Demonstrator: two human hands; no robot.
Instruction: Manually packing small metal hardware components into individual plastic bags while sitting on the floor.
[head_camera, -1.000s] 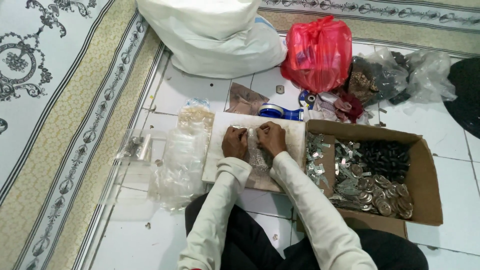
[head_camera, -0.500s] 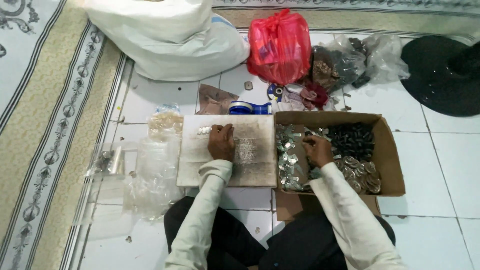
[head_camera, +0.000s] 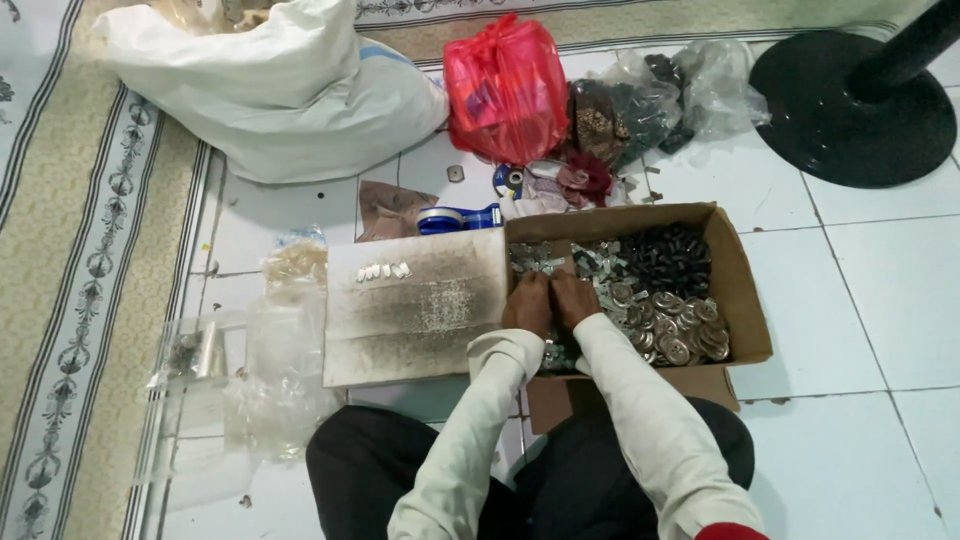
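Both hands now meet inside our cardboard box (head_camera: 745, 300); half a second ago the left hand (head_camera: 527, 305) rested on the pale board (head_camera: 415, 310), so the picking has passed from board to box. Left hand and right hand (head_camera: 575, 300) lie side by side, touching, fingers down among the small metal pieces (head_camera: 610, 285) at the box's near-left part; whether either pinches a piece we cannot tell. Further right lie round silver parts (head_camera: 685, 330) and dark parts (head_camera: 670, 260). Farther off sits a red bag (head_camera: 505, 85).

light: even, bright | shadows: soft | glare: none | focus: slightly soft
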